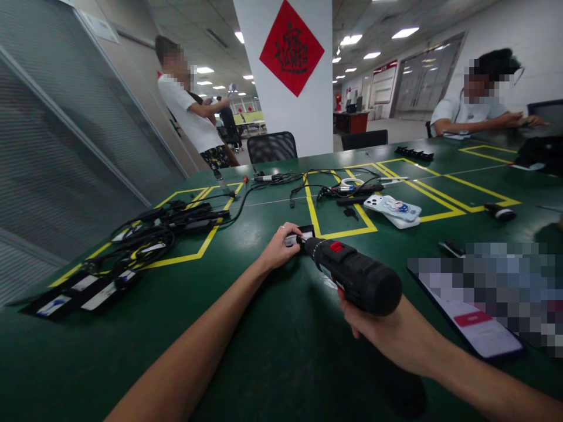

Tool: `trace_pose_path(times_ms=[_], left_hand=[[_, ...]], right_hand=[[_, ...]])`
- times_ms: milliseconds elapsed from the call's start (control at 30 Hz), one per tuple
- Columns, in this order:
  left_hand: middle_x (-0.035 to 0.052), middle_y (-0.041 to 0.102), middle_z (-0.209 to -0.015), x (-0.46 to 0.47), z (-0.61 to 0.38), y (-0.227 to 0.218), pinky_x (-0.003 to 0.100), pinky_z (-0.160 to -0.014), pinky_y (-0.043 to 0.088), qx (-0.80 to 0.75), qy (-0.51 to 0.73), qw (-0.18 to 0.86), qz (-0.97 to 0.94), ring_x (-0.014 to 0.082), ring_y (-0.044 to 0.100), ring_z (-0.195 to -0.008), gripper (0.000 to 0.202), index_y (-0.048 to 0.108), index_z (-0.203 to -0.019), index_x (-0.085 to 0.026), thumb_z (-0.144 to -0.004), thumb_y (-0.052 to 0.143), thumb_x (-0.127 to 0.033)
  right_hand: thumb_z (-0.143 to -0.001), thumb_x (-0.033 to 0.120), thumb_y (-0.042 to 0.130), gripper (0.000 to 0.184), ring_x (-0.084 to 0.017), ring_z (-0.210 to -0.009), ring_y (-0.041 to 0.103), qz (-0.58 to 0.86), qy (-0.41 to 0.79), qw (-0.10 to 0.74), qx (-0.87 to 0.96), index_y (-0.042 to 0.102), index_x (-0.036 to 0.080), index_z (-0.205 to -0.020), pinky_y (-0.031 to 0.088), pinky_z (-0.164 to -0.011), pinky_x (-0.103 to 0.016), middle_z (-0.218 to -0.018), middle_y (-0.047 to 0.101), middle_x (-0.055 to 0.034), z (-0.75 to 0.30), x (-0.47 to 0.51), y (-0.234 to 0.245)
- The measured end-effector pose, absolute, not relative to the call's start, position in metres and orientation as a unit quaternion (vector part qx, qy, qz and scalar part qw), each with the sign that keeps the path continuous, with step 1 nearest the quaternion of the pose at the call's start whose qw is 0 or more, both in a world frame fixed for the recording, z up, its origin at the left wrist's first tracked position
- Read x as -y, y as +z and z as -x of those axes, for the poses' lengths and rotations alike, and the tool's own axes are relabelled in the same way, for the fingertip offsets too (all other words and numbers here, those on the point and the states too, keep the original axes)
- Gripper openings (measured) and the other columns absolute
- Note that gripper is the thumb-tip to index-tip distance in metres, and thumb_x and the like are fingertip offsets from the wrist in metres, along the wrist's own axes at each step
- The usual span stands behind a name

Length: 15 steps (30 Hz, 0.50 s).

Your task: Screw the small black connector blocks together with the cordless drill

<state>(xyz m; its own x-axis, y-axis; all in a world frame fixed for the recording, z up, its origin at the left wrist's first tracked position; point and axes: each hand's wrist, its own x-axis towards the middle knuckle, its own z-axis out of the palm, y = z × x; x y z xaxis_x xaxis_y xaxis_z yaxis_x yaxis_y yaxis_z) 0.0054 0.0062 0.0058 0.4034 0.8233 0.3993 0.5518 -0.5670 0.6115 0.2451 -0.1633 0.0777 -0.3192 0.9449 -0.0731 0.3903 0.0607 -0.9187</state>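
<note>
My right hand (369, 325) is wrapped round the grip of a black cordless drill (352, 271) with a red switch on top. Its chuck points away from me, and the tip meets a small black part with a pale face (292, 240) on the table. The fingers of my left hand (278, 249) are closed on that part, a ring on one finger. Where exactly the bit touches is hard to make out. The drill body hides some of my right fingers.
Black cables (171, 220) lie piled inside yellow tape at left. More cables and tools (352, 189) lie ahead, near a phone in a patterned case (393, 206). A lit tablet (470, 310) is at right. One person (189, 108) stands at left; another (475, 111) sits at right.
</note>
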Motion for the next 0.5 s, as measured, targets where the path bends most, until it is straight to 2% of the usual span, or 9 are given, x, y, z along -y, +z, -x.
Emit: trace_pose_path(times_ms=[200, 367, 500], left_hand=[[0.0053, 0.053, -0.107, -0.0053, -0.0055, 0.0059, 0.036, -0.095, 0.038, -0.416, 0.349, 0.193, -0.817, 0.0207, 0.050, -0.104, 0.026, 0.055, -0.094, -0.019, -0.069, 0.052, -0.010], [0.0052, 0.053, -0.105, -0.0059, -0.0051, 0.0043, 0.036, -0.095, 0.039, -0.419, 0.351, 0.185, -0.817, 0.0207, 0.050, -0.102, 0.026, 0.055, -0.093, -0.019, -0.069, 0.052, -0.010], [0.0050, 0.053, -0.106, -0.0068, -0.0043, 0.0033, 0.035, -0.095, 0.038, -0.415, 0.351, 0.186, -0.819, 0.0201, 0.050, -0.101, 0.026, 0.055, -0.094, -0.019, -0.070, 0.053, -0.011]], right_hand=[[-0.082, 0.027, 0.051, 0.013, -0.014, -0.055, 0.055, 0.502, 0.475, 0.300, 0.658, 0.063, 0.021, -0.085, 0.044, -0.053, -0.027, -0.062, 0.060, 0.0014, -0.2441, 0.1650, 0.0794], [-0.082, 0.027, 0.052, 0.013, -0.014, -0.059, 0.053, 0.503, 0.478, 0.291, 0.659, 0.058, 0.020, -0.073, 0.043, -0.056, -0.027, -0.063, 0.056, 0.0010, -0.2449, 0.1640, 0.0821], [-0.086, 0.029, 0.048, 0.015, -0.014, -0.062, 0.053, 0.505, 0.517, 0.274, 0.634, 0.057, 0.018, -0.085, 0.045, -0.061, -0.029, -0.065, 0.054, 0.0013, -0.2447, 0.1621, 0.0823]])
